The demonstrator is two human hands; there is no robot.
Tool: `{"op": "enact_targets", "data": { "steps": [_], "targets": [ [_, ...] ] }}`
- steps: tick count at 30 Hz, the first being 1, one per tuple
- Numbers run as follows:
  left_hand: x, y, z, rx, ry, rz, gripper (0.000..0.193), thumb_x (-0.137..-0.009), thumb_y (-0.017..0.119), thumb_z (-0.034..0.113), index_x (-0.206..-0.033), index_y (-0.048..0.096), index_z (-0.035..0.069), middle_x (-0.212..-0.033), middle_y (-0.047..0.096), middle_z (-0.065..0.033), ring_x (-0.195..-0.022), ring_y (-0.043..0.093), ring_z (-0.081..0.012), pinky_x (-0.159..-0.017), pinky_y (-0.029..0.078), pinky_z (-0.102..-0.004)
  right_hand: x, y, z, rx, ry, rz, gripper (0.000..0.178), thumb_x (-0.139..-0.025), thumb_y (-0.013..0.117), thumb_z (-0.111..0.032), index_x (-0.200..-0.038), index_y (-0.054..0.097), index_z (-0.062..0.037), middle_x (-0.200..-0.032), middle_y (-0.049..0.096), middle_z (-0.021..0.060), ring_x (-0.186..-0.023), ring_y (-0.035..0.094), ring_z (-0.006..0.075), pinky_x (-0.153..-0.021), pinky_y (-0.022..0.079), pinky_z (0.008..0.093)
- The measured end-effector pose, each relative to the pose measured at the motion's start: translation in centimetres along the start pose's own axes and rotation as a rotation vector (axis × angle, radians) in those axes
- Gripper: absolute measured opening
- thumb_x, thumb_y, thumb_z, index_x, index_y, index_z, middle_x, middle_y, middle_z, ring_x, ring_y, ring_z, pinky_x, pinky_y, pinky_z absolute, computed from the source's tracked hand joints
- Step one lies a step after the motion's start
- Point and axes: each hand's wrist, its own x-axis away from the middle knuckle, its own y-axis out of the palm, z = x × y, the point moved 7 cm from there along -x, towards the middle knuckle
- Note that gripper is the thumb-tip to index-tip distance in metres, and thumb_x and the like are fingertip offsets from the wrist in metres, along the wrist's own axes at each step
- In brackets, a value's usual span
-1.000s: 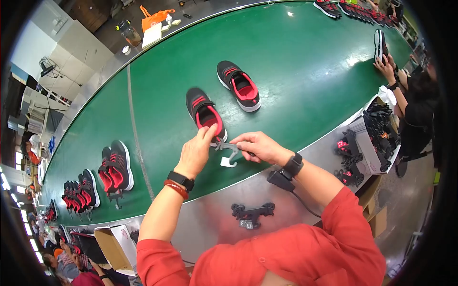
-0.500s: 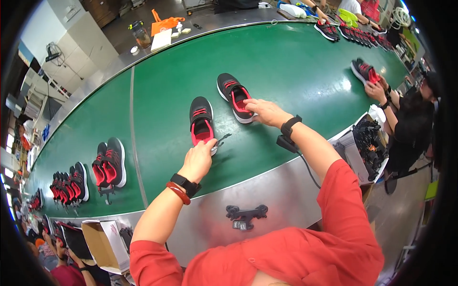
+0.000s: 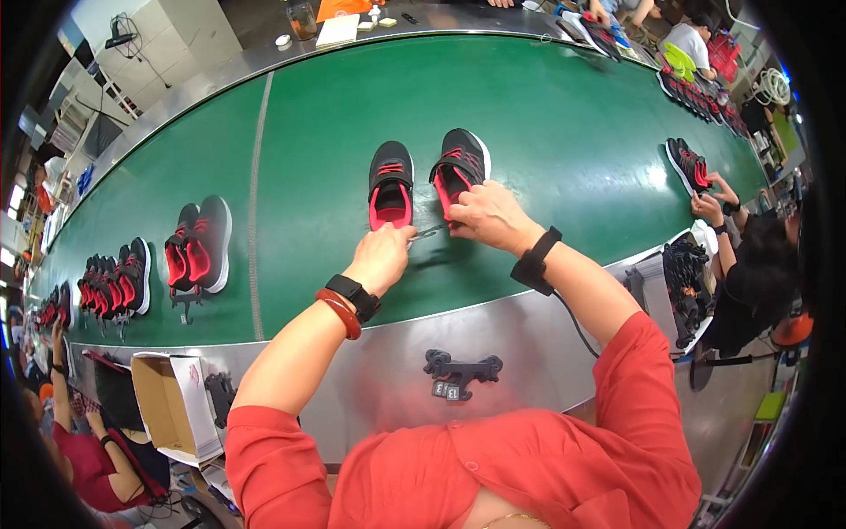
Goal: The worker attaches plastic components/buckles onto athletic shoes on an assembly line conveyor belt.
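Observation:
Two black sneakers with red laces and lining stand side by side on the green belt, toes pointing away. The left sneaker (image 3: 390,181) has its heel pinched by my left hand (image 3: 381,258). A thin black plastic shoe hanger (image 3: 429,233) juts from that heel toward the other shoe. My right hand (image 3: 495,217) is closed on the heel of the right sneaker (image 3: 458,162), with the hanger's free end close to its fingertips. Whether the hanger has entered that heel is hidden by my fingers.
Nearer me, several black hangers with size tags (image 3: 463,374) lie on the metal ledge (image 3: 379,388). Paired sneakers (image 3: 201,245) stand on the belt at left. An open cardboard box (image 3: 176,406) sits lower left; a box of black hangers (image 3: 686,286) is at right, beside a co-worker handling a sneaker (image 3: 688,166).
The right sneaker has turned upright and come alongside the left one. My right hand has moved from its opening to its heel. The hanger now spans the gap between both hands.

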Motion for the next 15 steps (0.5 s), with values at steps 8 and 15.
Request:
{"op": "enact_targets", "data": {
  "steps": [8,15],
  "targets": [
    [2.6,-0.8,-1.0,0.339,0.151,0.111,0.027,-0.087,0.056,0.005,-0.113,0.062,0.008,-0.113,0.053,-0.0228,-0.100,0.057,-0.0381,-0.086,0.047,-0.0428,-0.4,0.2,-0.9,-0.241,0.169,0.191,0.019,-0.073,0.071,-0.025,-0.083,0.062,-0.0122,-0.075,0.060,0.0028,-0.077,0.060,0.0254,-0.069,0.045,0.0398],
    [5.2,0.2,-2.4,0.086,0.076,0.014,0.065,-0.070,0.045,-0.013,-0.129,0.051,0.013,-0.138,0.036,-0.0248,-0.113,0.051,-0.0400,-0.099,0.043,-0.0418,2.6,1.8,-3.6,-0.669,0.325,0.005,0.060,-0.076,0.070,-0.008,-0.130,0.044,-0.0122,-0.135,0.040,0.0167,-0.115,0.050,0.0375,-0.094,0.047,0.0415]
  ]
}}
